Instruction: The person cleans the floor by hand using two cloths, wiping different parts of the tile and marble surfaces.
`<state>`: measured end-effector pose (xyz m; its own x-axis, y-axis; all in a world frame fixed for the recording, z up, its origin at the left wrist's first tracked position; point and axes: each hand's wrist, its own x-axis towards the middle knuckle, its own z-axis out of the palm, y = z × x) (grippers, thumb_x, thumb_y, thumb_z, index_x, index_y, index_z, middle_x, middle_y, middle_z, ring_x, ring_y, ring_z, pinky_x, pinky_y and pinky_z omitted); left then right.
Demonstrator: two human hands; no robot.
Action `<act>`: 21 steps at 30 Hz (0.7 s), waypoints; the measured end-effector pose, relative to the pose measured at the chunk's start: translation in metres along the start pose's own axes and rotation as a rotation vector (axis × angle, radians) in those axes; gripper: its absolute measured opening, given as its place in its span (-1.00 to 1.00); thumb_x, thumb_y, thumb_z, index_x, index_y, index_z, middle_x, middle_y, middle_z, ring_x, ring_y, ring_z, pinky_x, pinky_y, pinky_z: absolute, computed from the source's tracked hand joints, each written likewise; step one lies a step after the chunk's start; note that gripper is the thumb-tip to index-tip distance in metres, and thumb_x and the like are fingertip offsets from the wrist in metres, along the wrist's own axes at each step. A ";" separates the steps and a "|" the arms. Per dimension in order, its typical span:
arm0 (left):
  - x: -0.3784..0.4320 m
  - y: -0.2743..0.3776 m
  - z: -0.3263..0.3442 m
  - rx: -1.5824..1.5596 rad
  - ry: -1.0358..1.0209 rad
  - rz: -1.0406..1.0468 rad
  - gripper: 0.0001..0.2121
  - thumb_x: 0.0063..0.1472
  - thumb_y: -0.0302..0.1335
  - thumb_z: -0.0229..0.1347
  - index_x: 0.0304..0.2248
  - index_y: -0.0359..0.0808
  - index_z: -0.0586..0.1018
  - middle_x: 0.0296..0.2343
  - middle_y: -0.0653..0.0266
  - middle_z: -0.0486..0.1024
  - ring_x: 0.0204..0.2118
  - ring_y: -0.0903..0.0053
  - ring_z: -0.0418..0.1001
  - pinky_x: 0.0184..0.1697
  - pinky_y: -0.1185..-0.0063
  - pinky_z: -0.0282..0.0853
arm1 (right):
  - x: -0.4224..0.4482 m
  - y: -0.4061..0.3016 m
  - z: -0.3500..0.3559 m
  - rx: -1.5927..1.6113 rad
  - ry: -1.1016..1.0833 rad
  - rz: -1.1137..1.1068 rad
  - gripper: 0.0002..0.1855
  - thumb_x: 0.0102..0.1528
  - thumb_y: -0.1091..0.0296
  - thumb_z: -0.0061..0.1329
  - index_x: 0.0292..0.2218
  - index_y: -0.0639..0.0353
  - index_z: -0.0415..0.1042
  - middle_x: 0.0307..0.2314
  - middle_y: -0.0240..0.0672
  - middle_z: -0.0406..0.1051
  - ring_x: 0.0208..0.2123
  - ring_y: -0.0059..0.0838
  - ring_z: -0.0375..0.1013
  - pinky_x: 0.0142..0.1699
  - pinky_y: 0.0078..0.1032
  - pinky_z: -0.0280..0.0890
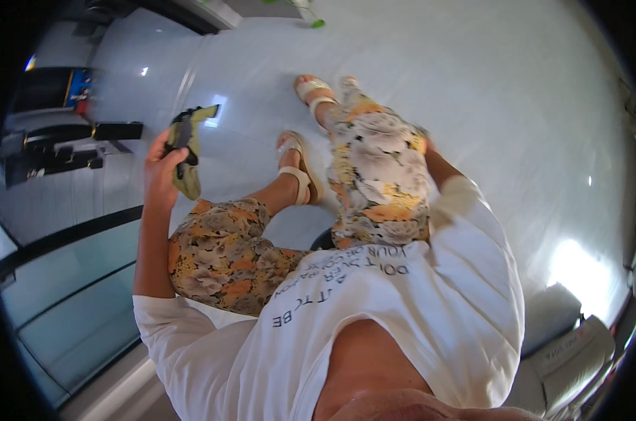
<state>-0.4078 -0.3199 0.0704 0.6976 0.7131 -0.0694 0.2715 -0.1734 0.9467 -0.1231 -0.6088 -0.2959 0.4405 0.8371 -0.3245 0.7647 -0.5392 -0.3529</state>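
Note:
My left hand (162,163), raised at the left above my bent knee, holds an olive-green and black item (186,152) with a dark strap; what it is, I cannot tell. My right arm reaches down along the outer side of my right leg. Of my right hand (428,144) only a little shows beside the floral trouser leg (383,173), and whatever it touches is hidden. The other trouser leg (218,258) is bent out to the left. Light strapped sandals (297,168) are on my feet.
Below me is a pale, glossy floor (486,79). A glass-panelled piece with a dark frame (76,287) stands close at the left, with black furniture (60,137) beyond it. Green leaves (318,23) show at the top. A grey item bearing writing (575,358) lies at the lower right.

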 end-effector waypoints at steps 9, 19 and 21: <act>0.008 -0.004 0.046 0.309 -0.354 0.022 -0.64 -0.15 -0.69 -0.04 -0.25 -0.35 0.37 -0.43 0.36 0.38 -0.43 0.71 0.31 -0.38 0.72 0.26 | -0.022 0.101 -0.120 0.279 0.152 0.154 -0.74 -0.34 0.53 -0.20 -0.50 0.06 0.40 -0.59 -0.23 0.37 -0.50 -0.35 0.36 -0.40 -0.49 0.24; -0.005 -0.023 0.024 0.400 -0.353 -0.294 -0.64 -0.15 -0.72 -0.07 -0.25 -0.39 0.35 -0.40 0.24 0.36 -0.39 0.56 0.33 -0.35 0.60 0.28 | 0.059 0.078 -0.136 0.365 0.453 0.344 -0.70 -0.29 0.56 -0.22 -0.44 0.03 0.37 -0.38 -0.23 0.32 -0.29 -0.27 0.30 -0.23 -0.43 0.20; -0.010 -0.036 0.009 0.366 -0.241 -0.344 -0.63 -0.16 -0.73 -0.07 -0.25 -0.39 0.35 -0.41 0.24 0.36 -0.40 0.56 0.33 -0.36 0.60 0.28 | 0.064 0.086 -0.133 0.398 0.525 0.390 -0.68 -0.29 0.55 -0.21 -0.41 0.00 0.37 -0.40 -0.22 0.34 -0.30 -0.25 0.32 -0.24 -0.44 0.22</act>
<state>-0.4190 -0.3265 0.0341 0.6482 0.6019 -0.4664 0.6933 -0.2131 0.6885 0.0330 -0.5894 -0.2302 0.8857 0.4595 -0.0657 0.3244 -0.7141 -0.6204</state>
